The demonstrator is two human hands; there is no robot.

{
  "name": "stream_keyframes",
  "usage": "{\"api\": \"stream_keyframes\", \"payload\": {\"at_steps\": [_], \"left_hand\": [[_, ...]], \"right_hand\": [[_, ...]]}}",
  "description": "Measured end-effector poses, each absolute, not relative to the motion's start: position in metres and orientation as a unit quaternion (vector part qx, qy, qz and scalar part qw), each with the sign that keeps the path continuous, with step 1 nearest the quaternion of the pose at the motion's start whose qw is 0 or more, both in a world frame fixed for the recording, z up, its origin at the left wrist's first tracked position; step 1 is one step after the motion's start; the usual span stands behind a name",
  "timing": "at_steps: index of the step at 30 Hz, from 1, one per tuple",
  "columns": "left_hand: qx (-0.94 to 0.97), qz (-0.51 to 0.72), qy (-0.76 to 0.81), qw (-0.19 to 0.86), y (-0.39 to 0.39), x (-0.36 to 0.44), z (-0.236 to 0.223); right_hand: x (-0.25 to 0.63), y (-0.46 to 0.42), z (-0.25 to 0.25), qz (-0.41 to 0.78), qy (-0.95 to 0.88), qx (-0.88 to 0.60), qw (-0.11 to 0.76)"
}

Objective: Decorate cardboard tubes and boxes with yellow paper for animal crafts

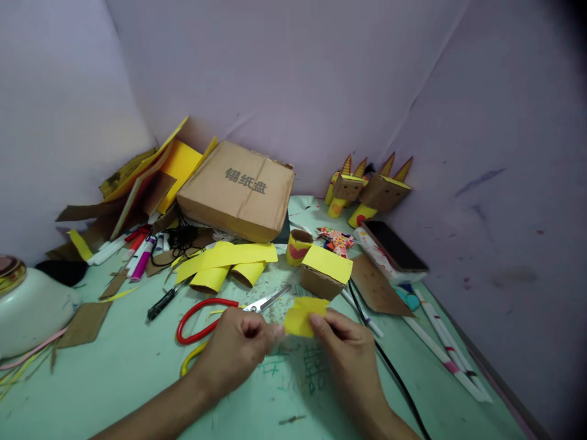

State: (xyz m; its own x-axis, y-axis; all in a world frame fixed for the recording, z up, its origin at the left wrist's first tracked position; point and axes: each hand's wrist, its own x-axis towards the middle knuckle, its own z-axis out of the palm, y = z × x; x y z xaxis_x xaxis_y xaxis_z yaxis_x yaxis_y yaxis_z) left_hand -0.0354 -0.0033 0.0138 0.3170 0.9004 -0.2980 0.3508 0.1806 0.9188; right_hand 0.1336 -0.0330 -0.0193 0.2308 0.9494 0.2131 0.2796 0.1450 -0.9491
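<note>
My right hand point(351, 348) pinches a small piece of yellow paper point(302, 316) between thumb and fingers, above the green tabletop. My left hand point(243, 342) is closed, its blurred fingertips at the paper's left edge; whether they grip the paper I cannot make out. Scissors point(206, 302) with red and yellow handles lie partly behind my left hand, blades apart. Just beyond the paper sits a small cardboard box point(323, 284) with a yellow top. A yellow tube point(299, 247) with a red heart stands behind it, and two yellow rolls point(208, 280) lie to the left under a yellow strip point(227, 260).
A large cardboard box point(236, 189) leans at the back beside stacked cardboard sheets point(151, 177). Cardboard figures with spikes point(383, 190) stand back right, near a phone point(394, 244). Markers point(142, 260) and a cutter knife point(162, 304) lie left; a black cable point(394, 370) runs right.
</note>
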Motion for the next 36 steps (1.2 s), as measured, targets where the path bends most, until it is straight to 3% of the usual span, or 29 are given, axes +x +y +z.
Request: {"api": "stream_keyframes", "payload": {"at_steps": [2, 4, 8, 10, 12, 15, 18, 20, 23, 36], "left_hand": [[0.496, 0.246, 0.512, 0.657, -0.003, -0.037, 0.012], [0.404, 0.254, 0.481, 0.735, -0.004, -0.037, 0.010], [0.371, 0.275, 0.475, 0.749, -0.005, -0.037, 0.012], [0.405, 0.276, 0.492, 0.720, -0.004, -0.037, 0.015], [0.450, 0.273, 0.505, 0.684, -0.003, -0.037, 0.020], [0.502, 0.269, 0.505, 0.649, -0.003, -0.037, 0.028], [0.536, 0.262, 0.494, 0.633, -0.005, -0.036, 0.032], [0.562, 0.252, 0.489, 0.617, -0.006, -0.035, 0.030], [0.595, 0.240, 0.485, 0.595, -0.006, -0.034, 0.024], [0.581, 0.197, 0.503, 0.609, -0.006, -0.029, 0.019]], "right_hand": [[0.139, -0.037, -0.019, 0.167, -0.638, -0.499, 0.562], [0.144, -0.041, -0.021, 0.038, -0.738, -0.407, 0.537], [0.146, -0.044, -0.025, -0.035, -0.830, -0.357, 0.427], [0.142, -0.043, -0.027, 0.001, -0.823, -0.364, 0.437], [0.137, -0.041, -0.026, 0.064, -0.759, -0.406, 0.505], [0.133, -0.038, -0.022, 0.272, -0.588, -0.494, 0.580], [0.130, -0.035, -0.019, 0.542, -0.431, -0.486, 0.534], [0.128, -0.034, -0.020, 0.628, -0.396, -0.472, 0.476], [0.126, -0.034, -0.024, 0.627, -0.393, -0.505, 0.444], [0.127, -0.033, -0.014, 0.543, -0.414, -0.550, 0.481]]}}
